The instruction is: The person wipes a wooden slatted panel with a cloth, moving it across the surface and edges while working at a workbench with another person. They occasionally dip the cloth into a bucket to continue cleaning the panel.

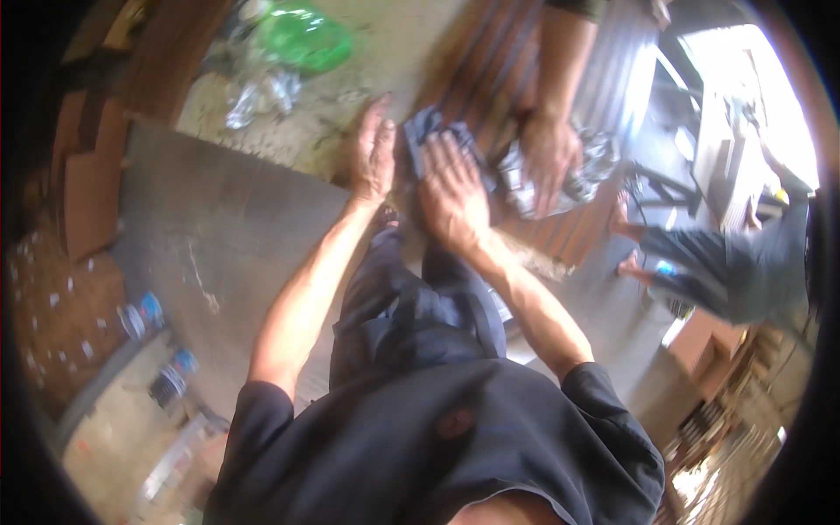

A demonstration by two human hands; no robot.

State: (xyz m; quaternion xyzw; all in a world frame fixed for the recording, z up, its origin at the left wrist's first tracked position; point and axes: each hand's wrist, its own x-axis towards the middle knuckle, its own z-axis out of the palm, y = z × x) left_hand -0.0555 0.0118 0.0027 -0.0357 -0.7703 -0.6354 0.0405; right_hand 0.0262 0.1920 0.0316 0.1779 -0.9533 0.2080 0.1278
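Head view, single entry.

Left hand (374, 156): flat, fingers released and stretched away from the body, palm down on the surface (236, 219) just left of the cloth; it holds nothing.

Right hand (451, 188): flat, fingers spread and released, pressing on the dark blue cloth (427, 127); no clench shows.

Cloth: crumpled, lying under and ahead of the right fingers, its long axis running roughly away from the person. The right hand is on it, the left beside it, touching or nearly so; which, I cannot tell.

Second person's hand (549, 153): reaching in from above, resting on a crinkled silvery bundle (595, 162) to the right of the cloth, on red-brown slats (477, 61).

Farther off: green plastic bag (306, 39) on the ground at upper left; another person crouched at right.
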